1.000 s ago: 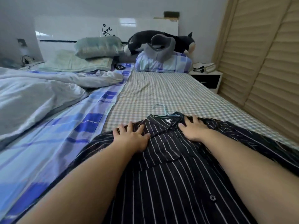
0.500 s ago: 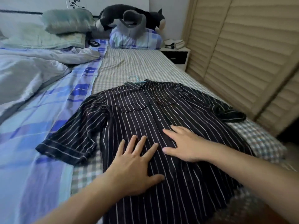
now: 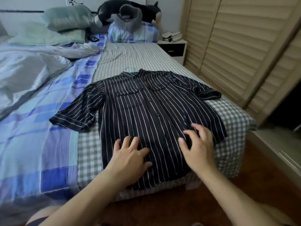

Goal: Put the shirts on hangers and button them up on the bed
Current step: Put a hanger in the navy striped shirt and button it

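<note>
Shirt [image 3: 146, 115] flat on bed [image 3: 133, 57], buttoned, hanger [image 3: 129, 68] hook poking from collar. Left hand [image 3: 130, 158] flat near hem, fingers spread. Right hand [image 3: 197, 148] blurred, fingers spread, slightly curled.

The striped shirt [image 3: 156, 110] is thin matt cloth; the gingham sheet [image 3: 138, 57] woven cotton; the floor [image 3: 187, 207] glossy wood.

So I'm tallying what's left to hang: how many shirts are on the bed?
1. The striped shirt lies flat on the checked sheet near the foot of the bed, a hanger hook showing at its collar. Others could be hidden under the crumpled duvet.
</note>
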